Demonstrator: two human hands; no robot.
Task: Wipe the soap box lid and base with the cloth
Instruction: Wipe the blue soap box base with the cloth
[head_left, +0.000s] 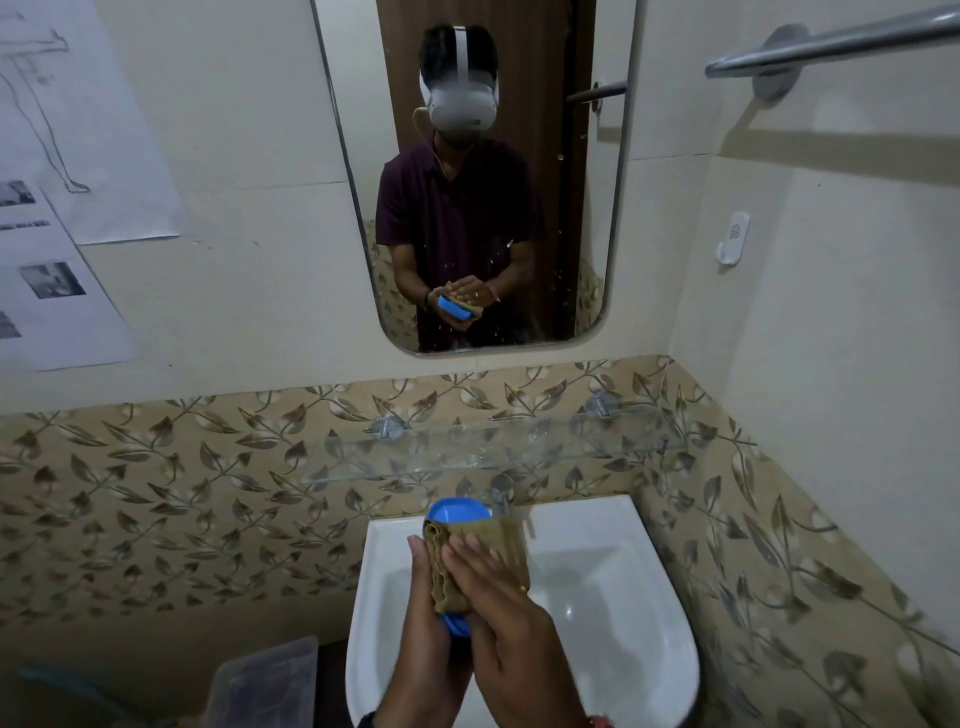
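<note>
— Over the white sink (644, 561), what do you make out, biggest things first?

— Behind it the wall is tiled in a leaf pattern, with a mirror (587, 218) above and a glass shelf (467, 457) between mirror and basin. A metal towel bar (831, 41) runs along the right wall, and printed sheets (67, 291) are stuck up on the left.

— And the hands?

— Both are held above the basin. The left hand (431, 639) cups the blue soap box part (457, 512) from below, fingers wrapped round its left edge. The right hand (509, 623) lies flat, fingers spread, pressing the brown cloth (498, 545) down on top of it.

— Lid or base?

— I cannot tell; the cloth covers most of it. Only the blue far end and a bit of the near end show.

— Is the cloth folded?

— Yes, its layered edges show along the left side, just beside the left fingertips (415, 545).
</note>
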